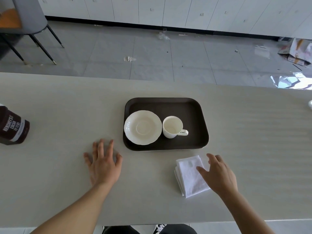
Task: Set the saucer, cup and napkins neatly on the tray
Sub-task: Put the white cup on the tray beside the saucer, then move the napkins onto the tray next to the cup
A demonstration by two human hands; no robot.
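A dark brown tray [194, 105] lies on the pale table. On its left part sits a white saucer [142, 127]. Beside the saucer, to its right, stands an empty white cup [172, 126] with its handle pointing right. A folded stack of white napkins [190, 176] lies on the table in front of the tray's right corner. My right hand [219, 174] rests flat on the stack's right side, fingers spread. My left hand [103, 162] lies flat on the table left of the tray, fingers apart, holding nothing.
A brown cocoa tin [13, 127] lies at the table's left edge. A small white object [310, 104] peeks in at the far right edge. Beyond the table's far edge are a grey floor with scraps, a chair [30, 19] at top left, and cartons [297, 51] at right.
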